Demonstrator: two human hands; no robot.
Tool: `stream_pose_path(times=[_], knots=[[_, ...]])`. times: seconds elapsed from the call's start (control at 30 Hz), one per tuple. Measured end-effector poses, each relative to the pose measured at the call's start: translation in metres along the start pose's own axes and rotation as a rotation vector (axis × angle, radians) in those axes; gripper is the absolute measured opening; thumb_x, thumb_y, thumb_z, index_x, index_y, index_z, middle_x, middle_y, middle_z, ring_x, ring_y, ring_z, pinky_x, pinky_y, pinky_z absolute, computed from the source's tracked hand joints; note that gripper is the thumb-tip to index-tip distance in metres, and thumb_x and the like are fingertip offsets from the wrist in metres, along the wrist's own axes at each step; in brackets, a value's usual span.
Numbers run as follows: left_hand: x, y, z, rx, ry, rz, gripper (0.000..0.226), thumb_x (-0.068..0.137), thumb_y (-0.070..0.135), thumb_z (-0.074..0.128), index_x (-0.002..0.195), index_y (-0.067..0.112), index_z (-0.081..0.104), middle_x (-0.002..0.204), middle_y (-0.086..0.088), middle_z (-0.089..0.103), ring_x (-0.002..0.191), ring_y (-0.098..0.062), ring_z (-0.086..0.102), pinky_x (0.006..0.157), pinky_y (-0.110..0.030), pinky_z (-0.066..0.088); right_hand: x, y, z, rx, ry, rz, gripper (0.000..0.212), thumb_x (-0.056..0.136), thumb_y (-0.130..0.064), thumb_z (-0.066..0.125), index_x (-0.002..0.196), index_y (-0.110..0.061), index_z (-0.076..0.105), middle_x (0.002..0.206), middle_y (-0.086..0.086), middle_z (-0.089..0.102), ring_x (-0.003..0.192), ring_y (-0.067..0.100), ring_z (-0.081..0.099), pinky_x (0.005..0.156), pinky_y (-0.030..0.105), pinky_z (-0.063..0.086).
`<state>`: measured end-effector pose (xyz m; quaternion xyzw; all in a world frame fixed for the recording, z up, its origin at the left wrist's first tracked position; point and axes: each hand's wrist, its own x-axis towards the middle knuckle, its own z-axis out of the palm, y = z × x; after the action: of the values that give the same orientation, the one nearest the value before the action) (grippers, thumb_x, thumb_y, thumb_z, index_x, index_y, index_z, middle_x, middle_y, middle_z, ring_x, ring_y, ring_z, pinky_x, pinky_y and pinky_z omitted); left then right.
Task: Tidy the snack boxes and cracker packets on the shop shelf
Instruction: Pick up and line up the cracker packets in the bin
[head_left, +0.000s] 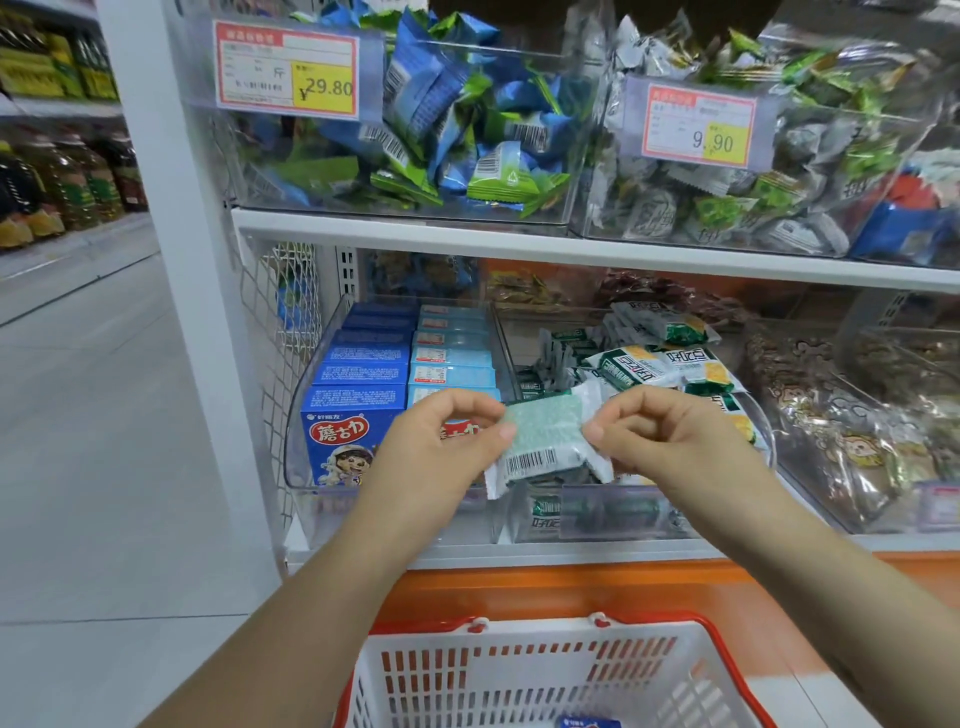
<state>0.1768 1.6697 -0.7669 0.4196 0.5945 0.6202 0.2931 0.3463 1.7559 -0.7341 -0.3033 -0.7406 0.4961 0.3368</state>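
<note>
— Head view: what do the fingers (470, 404) hold?
— The left hand (447, 434) and right hand (662, 434) each pinch one end of a cracker packet (545, 439), barcode side towards the camera.
— And around them?
— Blue snack boxes (358, 387) stand just left of the left fingers. Loose packets (654, 364) lie just behind the right ones. A white basket (524, 670) sits below both.

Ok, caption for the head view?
Left hand and right hand pinch a green cracker packet before the clear bin, blue snack boxes alongside.
</note>
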Motion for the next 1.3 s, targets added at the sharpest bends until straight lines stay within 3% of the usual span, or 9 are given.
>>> stream_pose_path(times=[0.2, 0.47, 0.63, 0.7, 0.83, 0.9, 1.0, 1.13, 1.3], knots=[[0.001, -0.001, 0.002, -0.096, -0.004, 0.059, 0.044, 0.081, 0.007, 0.071, 0.105, 0.039, 0.052, 0.108, 0.014, 0.054, 0.078, 0.007, 0.064, 0.067, -0.008, 0.049, 0.003, 0.010, 0.001, 0.024, 0.069, -0.009, 0.018, 0.082, -0.004, 0.066, 0.087, -0.016, 0.055, 0.059, -0.001, 0.065, 0.063, 0.019, 0.051, 0.072, 0.032, 0.045], [-0.003, 0.001, 0.003, -0.094, -0.051, 0.076, 0.026, 0.084, 0.011, 0.068, 0.099, 0.029, 0.058, 0.089, 0.007, 0.068, 0.072, -0.011, 0.068, 0.072, -0.026, 0.054, 0.002, 0.013, 0.002, 0.089, 0.104, -0.045, 0.015, 0.083, 0.000, 0.064, 0.086, -0.014, 0.060, 0.060, -0.003, 0.064, 0.055, 0.008, 0.055, 0.062, 0.016, 0.047], [0.005, 0.000, 0.006, -0.389, 0.017, -0.173, 0.016, 0.087, 0.015, 0.062, 0.102, 0.013, 0.057, 0.091, -0.002, 0.073, 0.077, -0.011, 0.071, 0.070, -0.031, 0.059, 0.007, -0.001, 0.001, -0.090, 0.052, -0.165, 0.020, 0.084, -0.017, 0.067, 0.095, -0.034, 0.067, 0.114, -0.007, 0.065, 0.072, 0.027, 0.065, 0.079, 0.029, 0.055], [0.006, 0.003, 0.005, -0.540, 0.010, -0.248, 0.014, 0.089, 0.012, 0.059, 0.101, 0.005, 0.056, 0.083, -0.006, 0.074, 0.071, -0.010, 0.070, 0.065, -0.026, 0.058, 0.007, -0.006, 0.001, -0.247, -0.088, -0.283, 0.023, 0.082, -0.020, 0.069, 0.098, -0.036, 0.067, 0.129, -0.019, 0.054, 0.094, 0.013, 0.065, 0.086, 0.024, 0.052], [0.003, 0.003, 0.006, -0.593, -0.017, -0.293, 0.008, 0.089, 0.010, 0.059, 0.094, 0.004, 0.057, 0.079, -0.008, 0.074, 0.070, -0.012, 0.071, 0.062, -0.023, 0.058, 0.011, 0.003, 0.003, -0.715, -0.135, -0.549, 0.037, 0.077, -0.019, 0.077, 0.109, -0.027, 0.061, 0.129, -0.013, 0.054, 0.109, -0.001, 0.052, 0.089, 0.010, 0.040], [0.002, 0.003, 0.008, -0.598, -0.020, -0.299, 0.008, 0.089, 0.009, 0.059, 0.095, 0.004, 0.058, 0.084, -0.011, 0.074, 0.073, -0.014, 0.071, 0.062, -0.022, 0.058, 0.012, 0.010, 0.003, -0.774, -0.037, -0.603, 0.036, 0.074, -0.017, 0.078, 0.104, -0.022, 0.059, 0.120, -0.011, 0.060, 0.108, 0.005, 0.052, 0.089, 0.020, 0.044], [0.001, 0.003, 0.008, -0.550, -0.027, -0.284, 0.010, 0.089, 0.012, 0.059, 0.098, 0.006, 0.061, 0.086, -0.008, 0.075, 0.076, -0.012, 0.071, 0.067, -0.021, 0.058, 0.013, 0.016, 0.002, -0.826, 0.101, -0.620, 0.037, 0.073, -0.018, 0.077, 0.106, -0.020, 0.062, 0.107, -0.018, 0.059, 0.113, 0.012, 0.047, 0.087, 0.034, 0.049], [0.002, 0.002, 0.007, -0.369, -0.050, -0.229, 0.011, 0.091, 0.016, 0.058, 0.098, 0.008, 0.064, 0.078, 0.000, 0.074, 0.071, -0.007, 0.070, 0.067, -0.018, 0.057, 0.011, 0.021, -0.005, -0.832, 0.050, -0.639, 0.037, 0.084, -0.033, 0.056, 0.121, -0.025, 0.059, 0.100, -0.020, 0.050, 0.099, 0.000, 0.045, 0.086, 0.012, 0.036], [0.004, -0.007, 0.003, 0.185, -0.043, 0.032, 0.014, 0.092, 0.023, 0.058, 0.101, 0.030, 0.066, 0.089, 0.017, 0.070, 0.084, 0.006, 0.063, 0.080, -0.013, 0.049, 0.022, 0.022, -0.016, -0.620, 0.094, -0.363, 0.023, 0.087, -0.022, 0.066, 0.096, -0.037, 0.053, 0.089, -0.029, 0.054, 0.075, -0.016, 0.055, 0.068, 0.001, 0.038]])
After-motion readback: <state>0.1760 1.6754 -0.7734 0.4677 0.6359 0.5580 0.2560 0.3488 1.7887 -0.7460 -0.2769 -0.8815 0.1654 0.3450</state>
